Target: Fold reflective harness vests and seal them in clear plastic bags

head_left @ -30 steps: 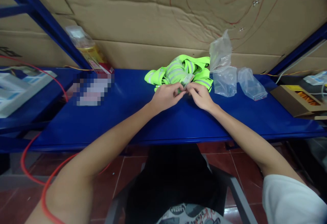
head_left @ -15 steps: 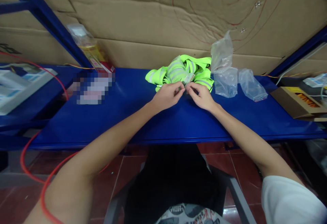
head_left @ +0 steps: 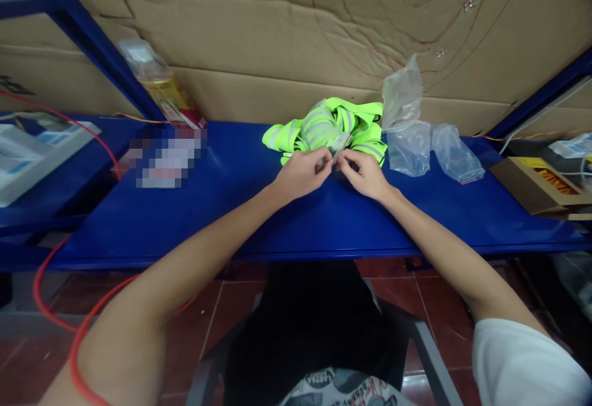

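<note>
Both hands meet at the middle of the blue table point(head_left: 222, 208). My left hand point(head_left: 300, 174) is closed in a pinch at the edge of a clear plastic bag point(head_left: 341, 142). On the other side of that edge my right hand point(head_left: 365, 174) pinches too, thumb and fingertips together. A thin red line runs along the bag near the fingers. Behind it, and seen partly through it, lies a pile of lime-yellow reflective straps point(head_left: 365, 113) with silver stripes. The fingertips hide the bag's near edge.
Several clear plastic bags point(head_left: 409, 150) lie right of the straps, one leaning on the cardboard wall point(head_left: 259, 54). An open cardboard box point(head_left: 531, 187) stands at the far right. At the back left is a bottle point(head_left: 157, 79) with yellow contents. A red hose point(head_left: 41, 295) loops at the left.
Both hands keep their pinch on the bag edge with hardly any movement. The camera view has shifted very slightly.
</note>
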### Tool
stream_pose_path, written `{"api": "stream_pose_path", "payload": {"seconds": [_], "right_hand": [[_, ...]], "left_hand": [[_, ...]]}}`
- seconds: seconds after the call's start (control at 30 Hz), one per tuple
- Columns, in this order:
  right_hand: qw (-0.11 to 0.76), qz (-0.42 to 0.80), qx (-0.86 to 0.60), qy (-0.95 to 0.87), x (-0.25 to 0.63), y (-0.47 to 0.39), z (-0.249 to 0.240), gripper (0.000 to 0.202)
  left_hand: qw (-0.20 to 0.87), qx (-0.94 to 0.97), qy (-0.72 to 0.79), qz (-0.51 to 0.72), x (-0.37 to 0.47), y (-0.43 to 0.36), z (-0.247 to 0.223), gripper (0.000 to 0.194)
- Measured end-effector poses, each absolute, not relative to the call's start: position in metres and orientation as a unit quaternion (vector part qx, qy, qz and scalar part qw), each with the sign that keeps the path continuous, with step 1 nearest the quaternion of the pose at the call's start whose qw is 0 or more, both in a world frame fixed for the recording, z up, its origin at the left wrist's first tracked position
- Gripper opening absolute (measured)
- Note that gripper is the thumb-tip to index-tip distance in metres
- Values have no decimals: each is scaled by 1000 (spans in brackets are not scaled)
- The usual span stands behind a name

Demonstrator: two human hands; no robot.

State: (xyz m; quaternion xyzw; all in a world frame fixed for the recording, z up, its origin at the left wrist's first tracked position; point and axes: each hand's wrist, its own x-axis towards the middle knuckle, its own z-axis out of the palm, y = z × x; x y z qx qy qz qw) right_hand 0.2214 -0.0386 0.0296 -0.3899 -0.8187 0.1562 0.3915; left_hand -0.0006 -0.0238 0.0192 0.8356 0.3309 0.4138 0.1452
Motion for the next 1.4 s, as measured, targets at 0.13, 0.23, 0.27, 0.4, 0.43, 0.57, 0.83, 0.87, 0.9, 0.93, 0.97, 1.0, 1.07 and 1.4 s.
{"api": "stream_pose_path", "payload": {"seconds": [0.13, 0.23, 0.27, 0.4, 0.43, 0.57, 0.83, 0.87, 0.9, 0.93, 0.97, 1.0, 1.07, 1.4], "right_hand": [[400, 146, -382, -821, 222, -37, 29, 30], [402, 129, -369, -828, 222, -37, 30, 30], [399, 121, -366, -832, 222, -37, 31, 30], [394, 97, -353, -843, 223, -38, 35, 25], [394, 96, -352, -843, 224, -38, 36, 23], [386, 108, -355, -845, 225, -40, 38, 18], [414, 144, -393, -808, 212, -47, 33, 13], [416, 150, -400, -803, 211, -47, 32, 13], [416, 156, -408, -798, 210, -48, 31, 12], [415, 161, -416, -793, 210, -47, 31, 11], [414, 167, -424, -788, 209, -47, 31, 11], [414, 173, -430, -783, 209, -47, 30, 10], [414, 192, -428, -780, 209, -46, 30, 11], [417, 131, -468, -768, 217, -41, 33, 22]], "left_hand": [[98, 834, 343, 422, 0, -24, 19, 21], [88, 832, 346, 425, 1, -24, 19, 21], [89, 831, 347, 426, 1, -24, 19, 20], [121, 834, 336, 421, 0, -24, 22, 20], [125, 837, 333, 416, 0, -24, 22, 20], [64, 854, 346, 384, 1, -26, 23, 13], [-44, 861, 362, 354, 4, -25, 20, 13], [-36, 866, 350, 357, 4, -24, 19, 14], [-28, 869, 337, 361, 3, -23, 19, 14], [-20, 871, 326, 367, 2, -21, 19, 14], [-12, 873, 317, 371, 1, -20, 18, 14], [-5, 873, 313, 374, 0, -20, 18, 14], [2, 871, 315, 376, -1, -19, 18, 13], [18, 853, 289, 433, -14, -11, 26, 12]]}}
